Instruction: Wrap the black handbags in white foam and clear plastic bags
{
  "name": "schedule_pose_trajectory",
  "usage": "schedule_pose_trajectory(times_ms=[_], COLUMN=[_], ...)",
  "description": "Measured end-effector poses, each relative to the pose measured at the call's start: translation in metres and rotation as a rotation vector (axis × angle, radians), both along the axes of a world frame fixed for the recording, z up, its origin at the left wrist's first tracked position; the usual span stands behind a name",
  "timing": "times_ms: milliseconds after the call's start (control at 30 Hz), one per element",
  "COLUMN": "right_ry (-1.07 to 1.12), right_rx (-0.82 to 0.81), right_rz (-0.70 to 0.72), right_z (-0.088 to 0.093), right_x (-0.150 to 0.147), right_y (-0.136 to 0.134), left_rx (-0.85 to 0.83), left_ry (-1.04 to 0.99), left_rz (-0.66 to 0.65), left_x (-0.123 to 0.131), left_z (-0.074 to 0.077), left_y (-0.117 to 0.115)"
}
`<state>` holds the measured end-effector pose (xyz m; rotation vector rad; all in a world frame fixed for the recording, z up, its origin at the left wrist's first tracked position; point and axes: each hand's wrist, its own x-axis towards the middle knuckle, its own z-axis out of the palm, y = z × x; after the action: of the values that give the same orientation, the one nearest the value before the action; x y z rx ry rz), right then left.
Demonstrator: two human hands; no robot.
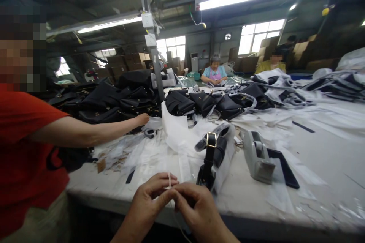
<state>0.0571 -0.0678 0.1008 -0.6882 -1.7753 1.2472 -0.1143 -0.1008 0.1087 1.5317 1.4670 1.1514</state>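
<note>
At the table's front edge my left hand (152, 199) and my right hand (195, 207) meet, fingertips pinched together. Between them is a thin white cord (169, 179); one part loops up over the left fingers and a pale strand trails below the hands. Exactly how the fingers grip it is partly hidden. Just beyond my right hand stands a black handbag (219, 152) with a gold-buckled strap (210, 150), partly covered in white wrapping. To its right sits a grey tape dispenser (258, 157), beside a dark flat phone-like object (283, 169).
White sheets (178, 133) and plastic scraps lie across the white table (242, 201). Black bags (114, 100) are piled behind, around a metal post (157, 72). A co-worker in red (25, 129) reaches in from the left. Other people sit across the table.
</note>
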Motion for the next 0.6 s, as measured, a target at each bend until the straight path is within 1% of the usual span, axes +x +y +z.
schedule_pose_trajectory(times_ms=[67, 167, 200, 233, 333, 367, 433, 467, 533, 600], right_ry=[0.019, 0.067, 0.088, 0.109, 0.136, 0.141, 0.165, 0.186, 0.229, 0.25], right_rx=[-0.103, -0.363, -0.402, -0.388, -0.2, -0.17, -0.186, -0.206, -0.265, -0.385], right_rz=[0.025, 0.117, 0.134, 0.136, 0.135, 0.158, 0.195, 0.182, 0.089, -0.049], right_z=[-0.002, -0.007, -0.009, -0.01, -0.012, -0.012, -0.011, -0.011, -0.01, -0.01], right_x=[0.004, 0.009, 0.012, 0.014, 0.026, 0.032, 0.043, 0.05, 0.065, 0.082], right_y=[-0.002, -0.003, -0.003, -0.003, -0.004, -0.005, -0.007, -0.009, -0.011, -0.01], left_rx=[0.044, 0.141, 0.169, 0.195, 0.247, 0.254, 0.254, 0.252, 0.215, 0.119], left_ry=[0.03, 0.073, 0.077, 0.072, 0.024, -0.001, -0.059, -0.086, -0.123, -0.155], left_rz=[0.031, 0.053, 0.054, 0.061, 0.1, 0.108, 0.093, 0.071, 0.003, -0.071], left_x=[0.004, 0.012, 0.015, 0.018, 0.028, 0.032, 0.04, 0.043, 0.049, 0.051], left_z=[0.002, 0.006, 0.009, 0.012, 0.023, 0.027, 0.034, 0.036, 0.036, 0.03], left_y=[-0.001, -0.003, -0.003, -0.002, 0.002, 0.004, 0.009, 0.012, 0.02, 0.033])
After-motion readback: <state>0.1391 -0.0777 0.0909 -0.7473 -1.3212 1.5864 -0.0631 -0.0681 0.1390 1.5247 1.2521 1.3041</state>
